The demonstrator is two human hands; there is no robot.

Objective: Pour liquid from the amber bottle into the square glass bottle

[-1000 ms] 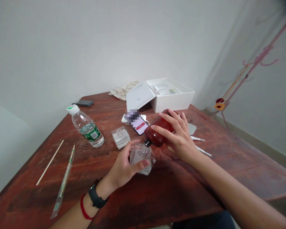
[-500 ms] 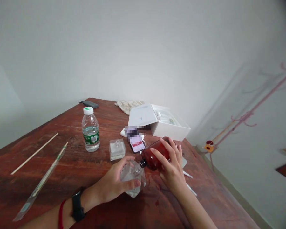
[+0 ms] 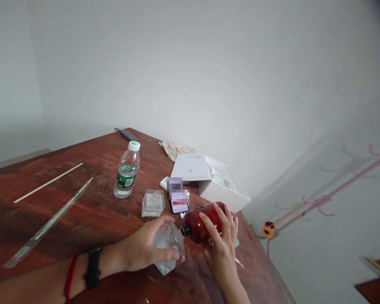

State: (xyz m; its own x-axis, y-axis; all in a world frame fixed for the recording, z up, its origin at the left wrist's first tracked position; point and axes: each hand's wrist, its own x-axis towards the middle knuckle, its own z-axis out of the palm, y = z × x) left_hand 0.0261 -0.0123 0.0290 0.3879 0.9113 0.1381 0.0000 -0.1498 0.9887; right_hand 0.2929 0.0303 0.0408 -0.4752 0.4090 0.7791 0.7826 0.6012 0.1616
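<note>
My left hand [image 3: 142, 248] is closed around a clear, square-sided glass bottle [image 3: 164, 242], which is tilted to the right with its neck raised. In my right hand [image 3: 220, 242] is a reddish-brown bottle [image 3: 194, 223], lying nearly sideways with its black mouth pointing left. That mouth meets or nearly touches the neck of the clear bottle; whether liquid is flowing I cannot tell. Just beyond my left hand sits a small clear square container [image 3: 153, 203]. A phone [image 3: 180, 207] with a lit, partly blurred screen lies beyond the brown bottle.
On the wooden table [image 3: 98, 219] stands a water bottle [image 3: 126, 175] with a green label. Left of it lie a bare wooden stick [image 3: 49, 182] and wrapped chopsticks [image 3: 52, 226]. Farther back are an opened white box [image 3: 223, 194], a cloth [image 3: 175, 150] and a grey pouch [image 3: 128, 135].
The camera view has tilted and shifted, so the table things sit differently in the picture. Both hands keep their bottles, mouth to neck as before.
</note>
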